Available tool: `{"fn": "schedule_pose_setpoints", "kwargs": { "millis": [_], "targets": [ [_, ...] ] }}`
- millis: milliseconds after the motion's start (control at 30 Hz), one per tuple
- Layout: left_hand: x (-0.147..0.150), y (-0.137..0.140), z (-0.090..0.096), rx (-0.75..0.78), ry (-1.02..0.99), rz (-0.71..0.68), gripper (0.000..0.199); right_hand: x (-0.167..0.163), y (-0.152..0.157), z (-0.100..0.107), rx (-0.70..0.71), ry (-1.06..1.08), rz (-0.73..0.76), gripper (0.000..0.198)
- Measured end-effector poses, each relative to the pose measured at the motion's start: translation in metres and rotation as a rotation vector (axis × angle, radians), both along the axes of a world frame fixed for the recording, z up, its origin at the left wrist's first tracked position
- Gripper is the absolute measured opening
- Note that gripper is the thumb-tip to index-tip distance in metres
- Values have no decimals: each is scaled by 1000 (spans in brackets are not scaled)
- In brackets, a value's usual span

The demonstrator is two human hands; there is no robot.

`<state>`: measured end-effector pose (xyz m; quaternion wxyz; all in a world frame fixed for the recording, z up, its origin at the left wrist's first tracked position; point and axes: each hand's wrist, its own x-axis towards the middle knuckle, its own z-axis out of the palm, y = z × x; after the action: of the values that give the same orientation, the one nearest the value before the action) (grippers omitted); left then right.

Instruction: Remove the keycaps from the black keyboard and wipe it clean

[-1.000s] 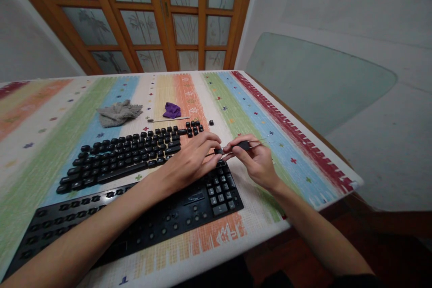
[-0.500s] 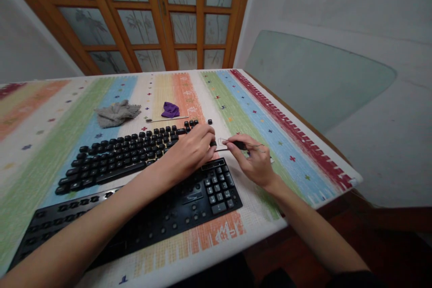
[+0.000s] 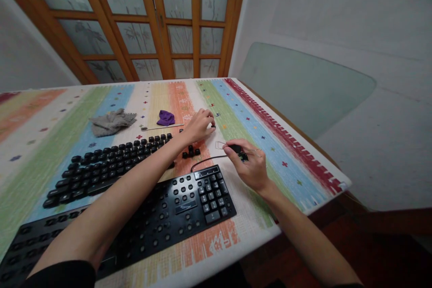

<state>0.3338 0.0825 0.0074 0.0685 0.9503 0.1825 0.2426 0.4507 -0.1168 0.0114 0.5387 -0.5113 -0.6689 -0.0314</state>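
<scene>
Currently | your right hand grips a black-handled wire puller | left hand touches a black square keycap, grasp unclear | black plastic keyboard holds numpad keycaps

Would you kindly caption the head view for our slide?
Left hand at a keycap, right hand holding a wire tool, near the keyboard.

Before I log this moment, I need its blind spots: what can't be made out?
All in the head view:
Key cap: partly covered by the left hand; grip unclear.
Loose key caps: some behind the left forearm; legends too small.
Keyboard: partly behind that forearm; lower-left corner cut off by the picture edge.
Wire tool: handle partly covered by the right hand.
Cable: hidden where it reaches the right hand.
</scene>
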Motion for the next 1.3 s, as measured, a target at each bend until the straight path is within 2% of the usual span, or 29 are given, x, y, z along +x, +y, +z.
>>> {"fn": "schedule_pose_setpoints", "kwargs": {
  "millis": [200, 367, 600, 967, 1067, 1133, 1300],
  "targets": [
    [7, 14, -14, -5, 60, 59, 11, 2, 0, 1, 42, -55, -5, 8],
    [3, 21, -17, -3, 96, 90, 11, 3, -2, 3, 49, -60, -15, 7],
    [4, 18, -15, 5, 122, 125, 14, 3, -2, 2, 28, -69, 3, 7],
    [-3, 12, -6, -12, 130, 151, 18, 8, 0, 3, -106, 30, 22, 16],
    [-9, 9, -1, -15, 117, 151, 18, 14, 1, 5, -216, 135, 87, 23],
    [-17, 3, 3, -13, 104, 143, 17, 18, 1, 5, -315, 208, 187, 27],
    [-50, -33, 13, -7, 76, 91, 17, 24, -1, 5, -523, 245, 460, 29]
  ]
}}
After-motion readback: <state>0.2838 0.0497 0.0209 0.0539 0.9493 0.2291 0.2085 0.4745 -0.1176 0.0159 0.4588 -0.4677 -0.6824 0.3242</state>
